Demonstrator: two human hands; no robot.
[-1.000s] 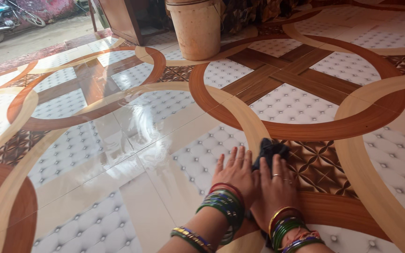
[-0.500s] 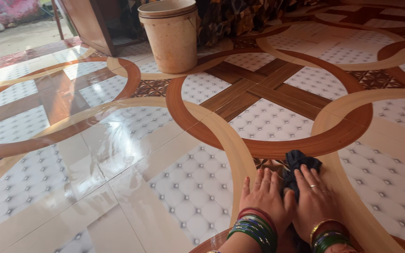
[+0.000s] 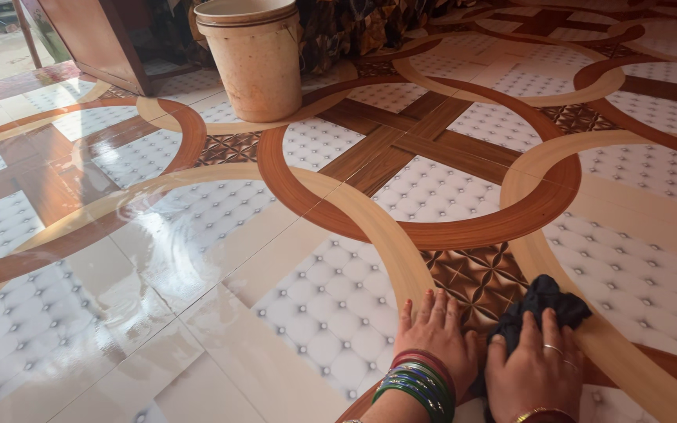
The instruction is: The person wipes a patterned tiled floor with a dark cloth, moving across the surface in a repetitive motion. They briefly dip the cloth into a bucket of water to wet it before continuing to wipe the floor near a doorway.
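Right hand (image 3: 533,368) presses a dark cloth (image 3: 546,304) flat on the patterned tile floor (image 3: 197,235), fingers slightly spread. Left hand (image 3: 435,333) lies flat just beside it, fingers together. Cream bucket (image 3: 254,59) stands well behind.

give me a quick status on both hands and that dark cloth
Left hand flat on the tiled floor, holding nothing. Right hand pressing on the dark cloth. Bucket far ahead, nothing near the cloth.
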